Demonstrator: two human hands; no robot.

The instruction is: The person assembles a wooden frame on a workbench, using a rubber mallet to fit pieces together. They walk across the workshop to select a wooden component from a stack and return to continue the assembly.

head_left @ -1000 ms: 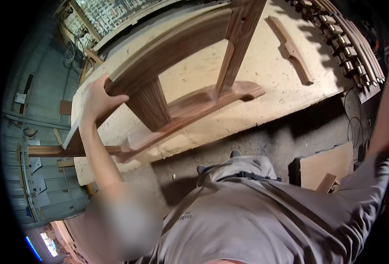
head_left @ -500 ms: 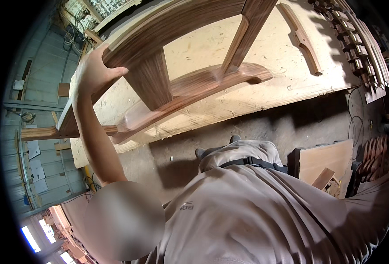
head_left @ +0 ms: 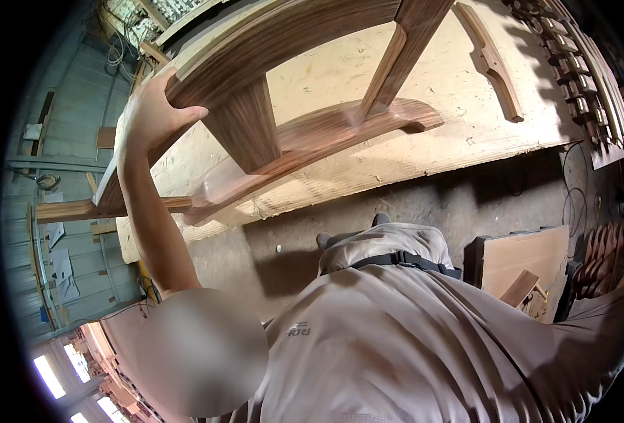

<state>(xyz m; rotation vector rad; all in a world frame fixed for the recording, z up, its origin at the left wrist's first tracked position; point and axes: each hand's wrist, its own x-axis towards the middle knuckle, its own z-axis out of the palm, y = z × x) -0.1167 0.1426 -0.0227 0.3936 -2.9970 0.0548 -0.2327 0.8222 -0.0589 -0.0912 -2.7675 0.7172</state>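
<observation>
A brown wooden furniture frame (head_left: 245,182) with curved rails stands on a pale work surface. Its broad upper rail (head_left: 284,34) arcs across the top of the view. Between the two rails runs a flat tapered panel (head_left: 247,123), and a slanted post (head_left: 396,67) joins them farther right. My left hand (head_left: 155,113) is wrapped over the upper rail near its left end, with the thumb on the near face and the fingertips partly hidden. At the right edge my right forearm leaves the picture, so that hand is out of sight.
A loose shaped wooden piece (head_left: 492,63) lies on the pale work surface (head_left: 460,144). Stacked wooden parts (head_left: 580,88) line its right end. Lower right are a board-topped stand (head_left: 527,257) with a small block, dark shaped parts (head_left: 601,261), and a cable (head_left: 567,190) on the floor.
The whole view has shifted very slightly. My left hand keeps the same hold on the frame's upper rail.
</observation>
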